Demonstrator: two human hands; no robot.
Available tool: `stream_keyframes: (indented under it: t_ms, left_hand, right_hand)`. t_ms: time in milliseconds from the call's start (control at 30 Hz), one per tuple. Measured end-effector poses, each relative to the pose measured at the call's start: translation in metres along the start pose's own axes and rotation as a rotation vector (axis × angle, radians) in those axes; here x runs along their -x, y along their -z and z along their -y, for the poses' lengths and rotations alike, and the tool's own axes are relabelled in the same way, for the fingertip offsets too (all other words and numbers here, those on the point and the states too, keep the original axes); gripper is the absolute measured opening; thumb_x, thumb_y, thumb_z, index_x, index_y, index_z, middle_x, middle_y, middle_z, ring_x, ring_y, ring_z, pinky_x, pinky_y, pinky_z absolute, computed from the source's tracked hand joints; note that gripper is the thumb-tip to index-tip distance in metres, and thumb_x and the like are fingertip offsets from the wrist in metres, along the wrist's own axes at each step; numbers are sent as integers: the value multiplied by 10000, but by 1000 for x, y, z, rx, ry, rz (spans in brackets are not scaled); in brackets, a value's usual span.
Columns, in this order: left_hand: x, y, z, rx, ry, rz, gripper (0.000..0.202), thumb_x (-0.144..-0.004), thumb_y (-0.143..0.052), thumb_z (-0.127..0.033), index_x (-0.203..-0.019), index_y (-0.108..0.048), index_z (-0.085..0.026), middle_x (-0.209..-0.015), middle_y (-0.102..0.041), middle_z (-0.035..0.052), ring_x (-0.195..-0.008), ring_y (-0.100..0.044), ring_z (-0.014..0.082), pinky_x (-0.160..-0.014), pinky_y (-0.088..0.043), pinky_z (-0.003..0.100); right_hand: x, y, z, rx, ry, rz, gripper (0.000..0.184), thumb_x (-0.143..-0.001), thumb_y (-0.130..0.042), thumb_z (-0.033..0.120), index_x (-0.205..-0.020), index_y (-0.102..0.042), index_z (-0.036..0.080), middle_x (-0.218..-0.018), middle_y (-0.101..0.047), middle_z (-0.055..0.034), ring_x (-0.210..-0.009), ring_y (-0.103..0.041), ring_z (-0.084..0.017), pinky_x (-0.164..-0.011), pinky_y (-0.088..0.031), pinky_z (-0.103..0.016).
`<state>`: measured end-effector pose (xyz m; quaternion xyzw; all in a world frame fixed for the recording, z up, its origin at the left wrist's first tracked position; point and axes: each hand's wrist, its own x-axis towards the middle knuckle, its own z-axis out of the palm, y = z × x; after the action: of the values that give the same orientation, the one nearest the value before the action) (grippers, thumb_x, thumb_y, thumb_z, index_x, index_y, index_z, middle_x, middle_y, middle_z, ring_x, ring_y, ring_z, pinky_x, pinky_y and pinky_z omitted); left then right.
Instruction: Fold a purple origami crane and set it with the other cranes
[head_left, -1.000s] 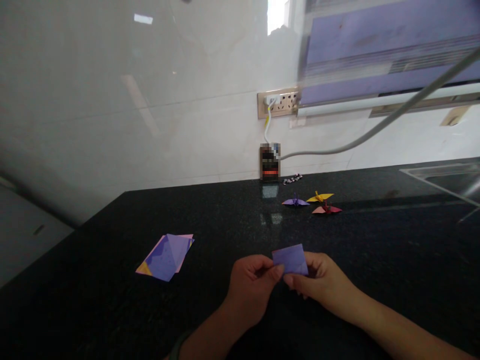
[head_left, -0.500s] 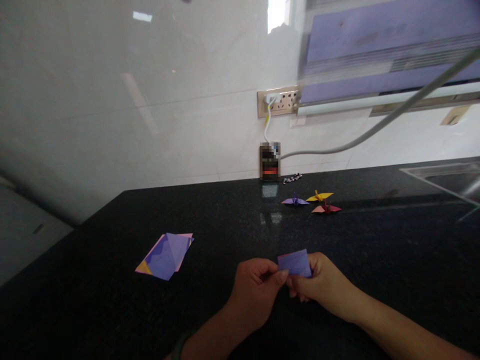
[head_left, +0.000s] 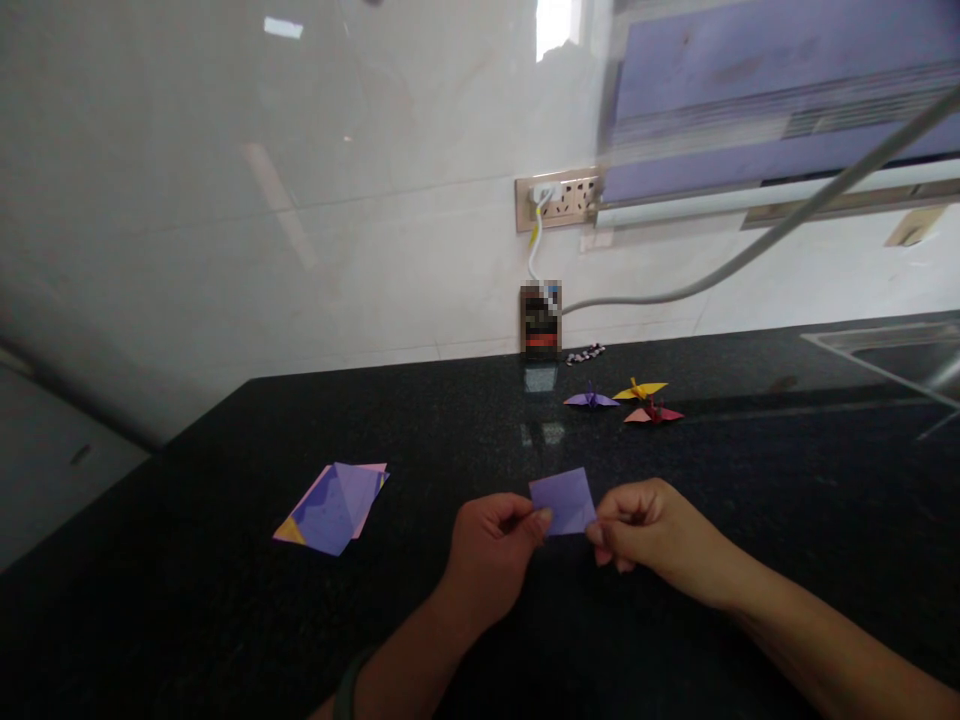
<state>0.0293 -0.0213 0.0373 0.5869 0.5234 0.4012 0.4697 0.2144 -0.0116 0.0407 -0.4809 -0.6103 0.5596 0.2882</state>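
A small folded purple paper (head_left: 562, 500) is held just above the black countertop (head_left: 735, 470), near its front. My left hand (head_left: 491, 550) pinches the paper's left edge with thumb and fingers closed. My right hand (head_left: 649, 535) pinches its right edge the same way. The paper faces me, roughly square and slightly tilted.
A loose stack of purple, pink and yellow paper sheets (head_left: 334, 505) lies to the left. Three paper cranes, purple (head_left: 591, 400), yellow (head_left: 640, 389) and red (head_left: 654, 413), sit further back. A dark device (head_left: 541, 322) leans on the wall under a socket strip (head_left: 556, 203). A sink edge (head_left: 885, 345) is at far right.
The purple paper has shifted left and up a little and now shows more of its face. My right hand has slid to its right edge. The camera view has barely moved.
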Motion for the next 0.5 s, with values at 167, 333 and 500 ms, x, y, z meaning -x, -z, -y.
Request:
stream_keyframes:
  t_ms: [167,333,500]
  left_hand:
    - [-2,1,-1,70,61,11,248,-676,-581,-324,-528,-565,-126,-499,-537,-3,-483,-459,94,-494,-344,208]
    - [6,-10,-1,155,108,161,224,-646,-603,-312,-524,-570,-127,-480,-529,-10,-459,-442,86,-474,-326,205]
    - [6,-11,-2,89,98,174,241,-668,-576,-309,-504,-560,-133,-467,-507,-14,-452,-421,83,-471,-321,207]
  right_hand:
    - [-1,5,2,-179,46,-25,142,-698,-590,274,-681,-555,137,-580,-557,22,-456,-469,-58,-412,-377,-157]
    - [1,-18,-5,-301,62,50,257,-625,-675,330,-733,-525,152,-591,-527,36,-475,-440,-65,-391,-332,-159]
    - [-2,-19,-11,-350,27,-172,309,-702,-589,412,-564,-488,154,-462,-454,53,-406,-390,-62,-404,-290,-188]
